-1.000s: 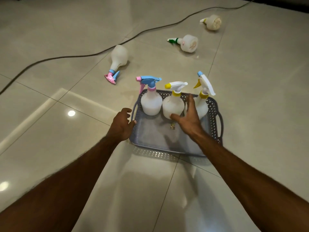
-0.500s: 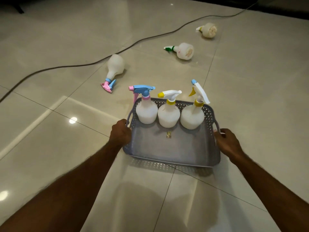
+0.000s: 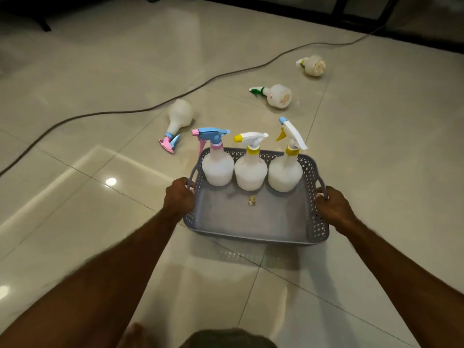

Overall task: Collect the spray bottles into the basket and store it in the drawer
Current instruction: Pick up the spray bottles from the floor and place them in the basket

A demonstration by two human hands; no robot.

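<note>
Left hand (image 3: 178, 197) and right hand (image 3: 332, 207) each closed on a basket (image 3: 253, 237) handle — three spray bottles (image 3: 250, 169) upright inside; fingertips hidden.

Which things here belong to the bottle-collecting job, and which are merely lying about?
Belong to the job:
basket, held by left hand and right hand
three upright bottles in it
three fallen bottles on the floor

Lying about:
black cable
small scrap in the basket

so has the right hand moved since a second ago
Yes. The right hand left the bottles inside the basket and went out to its right handle, which it now grips.
</note>
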